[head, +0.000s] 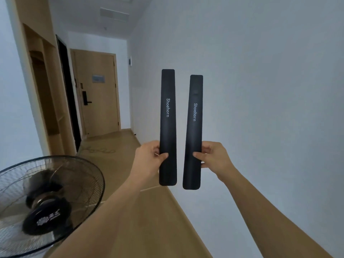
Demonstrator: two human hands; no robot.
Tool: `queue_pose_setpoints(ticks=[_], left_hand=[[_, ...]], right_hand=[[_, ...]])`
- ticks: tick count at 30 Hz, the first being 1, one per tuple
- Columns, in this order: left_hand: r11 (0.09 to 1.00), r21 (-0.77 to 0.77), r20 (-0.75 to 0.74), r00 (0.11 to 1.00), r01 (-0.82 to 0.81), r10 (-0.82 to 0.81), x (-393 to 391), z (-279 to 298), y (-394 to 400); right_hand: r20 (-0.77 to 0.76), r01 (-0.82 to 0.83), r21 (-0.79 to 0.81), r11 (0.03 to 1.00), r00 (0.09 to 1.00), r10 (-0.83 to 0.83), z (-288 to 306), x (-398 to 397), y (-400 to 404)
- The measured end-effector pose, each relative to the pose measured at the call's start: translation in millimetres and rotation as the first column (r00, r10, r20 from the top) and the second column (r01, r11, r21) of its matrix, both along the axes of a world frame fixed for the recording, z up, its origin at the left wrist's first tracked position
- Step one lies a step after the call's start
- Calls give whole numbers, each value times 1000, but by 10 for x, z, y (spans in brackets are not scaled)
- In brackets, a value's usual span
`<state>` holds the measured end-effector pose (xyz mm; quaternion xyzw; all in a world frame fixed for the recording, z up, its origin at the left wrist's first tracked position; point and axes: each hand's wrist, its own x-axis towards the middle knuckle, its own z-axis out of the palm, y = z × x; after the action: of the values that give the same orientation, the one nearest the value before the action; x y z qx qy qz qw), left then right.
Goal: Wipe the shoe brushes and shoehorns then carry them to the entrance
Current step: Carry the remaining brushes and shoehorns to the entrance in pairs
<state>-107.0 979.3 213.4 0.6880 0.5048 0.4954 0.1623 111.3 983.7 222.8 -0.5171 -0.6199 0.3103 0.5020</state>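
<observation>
Shoehorns: your left hand [149, 157] pinches one [168, 127], right hand [214, 157] the other [193, 131]; low pinches risk slipping near fan [48, 202].

corridor floor [119, 164] open ahead | fan [46, 202] blocks left | wall [260, 108] bounds right

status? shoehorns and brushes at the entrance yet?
Not yet. In hand: the left hand grips one black shoehorn and the right hand the other shoehorn, both upright, in a hallway. Left: the walk to the wooden door ahead. No brushes in view, and wiping can't be judged.
</observation>
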Motion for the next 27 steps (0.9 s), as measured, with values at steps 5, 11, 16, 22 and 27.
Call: queue_pose_setpoints(ticks=[5, 11, 16, 22, 27], left_hand=[[1000, 24, -47, 999, 16, -15, -57, 76, 969], [1000, -10, -26, 999, 26, -26, -181, -55, 1895], [1000, -24, -26, 1000, -12, 11, -306, -139, 2549], [993, -36, -5, 994, -114, 114, -482, -213, 3348], [972, -17, 5, 972, -233, 233, -604, -115, 4155]], right_hand=[[4, 24, 23, 999, 1000, -24, 96, -48, 924], [-14, 27, 14, 1000, 1000, -27, 9, -113, 1824], [-33, -13, 11, 1000, 999, 14, -79, -231, 2593], [-37, -124, 12, 992, 992, 124, -198, -462, 3701], [-51, -249, 15, 968, 967, 250, -165, -667, 4778]])
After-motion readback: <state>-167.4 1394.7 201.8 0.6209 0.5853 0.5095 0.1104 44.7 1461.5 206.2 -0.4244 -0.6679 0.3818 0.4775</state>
